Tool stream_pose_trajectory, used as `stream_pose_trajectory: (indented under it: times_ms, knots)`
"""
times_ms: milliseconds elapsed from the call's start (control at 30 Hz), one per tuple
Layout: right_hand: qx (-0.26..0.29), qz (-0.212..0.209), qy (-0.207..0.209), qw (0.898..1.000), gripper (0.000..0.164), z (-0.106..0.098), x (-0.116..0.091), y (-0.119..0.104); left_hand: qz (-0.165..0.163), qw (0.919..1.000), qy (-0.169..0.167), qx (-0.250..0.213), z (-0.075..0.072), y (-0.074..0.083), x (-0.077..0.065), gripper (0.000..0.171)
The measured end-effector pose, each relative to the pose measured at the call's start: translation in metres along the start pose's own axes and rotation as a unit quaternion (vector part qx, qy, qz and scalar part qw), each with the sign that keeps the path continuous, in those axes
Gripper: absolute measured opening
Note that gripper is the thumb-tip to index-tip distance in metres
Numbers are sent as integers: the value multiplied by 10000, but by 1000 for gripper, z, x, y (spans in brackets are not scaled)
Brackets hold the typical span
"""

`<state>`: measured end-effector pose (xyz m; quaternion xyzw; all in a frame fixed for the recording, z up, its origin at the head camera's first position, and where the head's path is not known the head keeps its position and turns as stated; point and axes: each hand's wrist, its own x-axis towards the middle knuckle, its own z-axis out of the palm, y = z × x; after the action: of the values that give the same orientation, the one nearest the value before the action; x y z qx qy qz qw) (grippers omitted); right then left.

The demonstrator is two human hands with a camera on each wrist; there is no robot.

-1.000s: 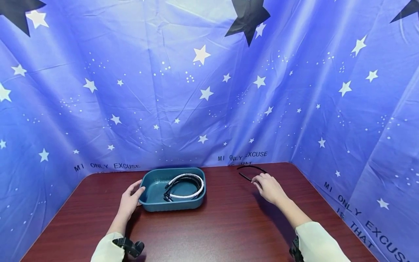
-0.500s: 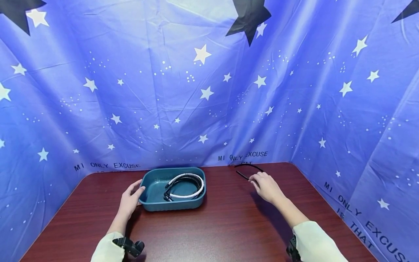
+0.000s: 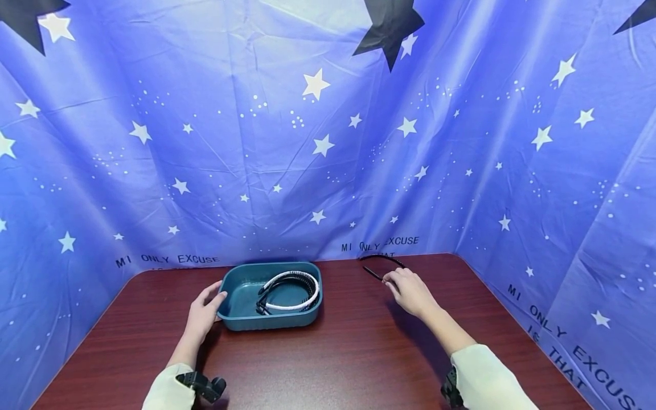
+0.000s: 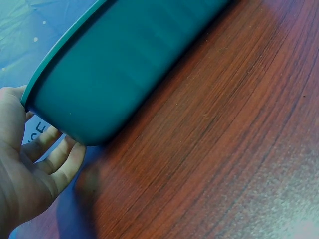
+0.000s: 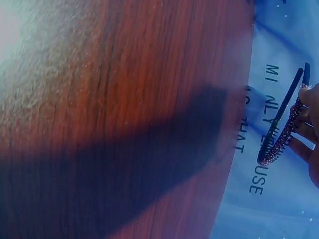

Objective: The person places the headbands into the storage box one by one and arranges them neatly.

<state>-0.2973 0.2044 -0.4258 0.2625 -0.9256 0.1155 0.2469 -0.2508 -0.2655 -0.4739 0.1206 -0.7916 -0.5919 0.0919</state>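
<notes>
My right hand [image 3: 412, 293] pinches a dark toothed headband [image 3: 372, 273] by one arm, above the right part of the table. In the right wrist view the headband [image 5: 284, 132] shows glittery reddish stones along its band, and its tips point away from the table. My left hand [image 3: 204, 314] holds the left end of a teal plastic basin [image 3: 269, 324], thumb over the rim and fingers against the outer wall. Inside the basin, at its right side, lie a white headband [image 3: 287, 308] and dark toothed headbands partly hidden beneath it.
The dark red wooden table [image 3: 307, 376] has rounded back corners. A blue star-printed curtain [image 3: 287, 142] stands behind it and at both sides. In the left wrist view the basin's outer wall [image 4: 114, 69] fills the upper left.
My right hand has moved slightly left with the headband, toward the basin. My left hand and the basin have stayed in place.
</notes>
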Motion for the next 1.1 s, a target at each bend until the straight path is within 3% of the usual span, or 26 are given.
stream_pose_trajectory:
  times_ms: [567,867,1100]
  knots:
    - [189,34,-125,9997,4,6,12,-18,-26,10000,-23,-18,0,0,0,48]
    - [275,-54,-18,9996,5,4,17,-27,289,9994,132,-101,2,0,-2,50]
    - [326,-216,129,9992,4,3,21,-35,35,10000,11,4,1,1,-1,49]
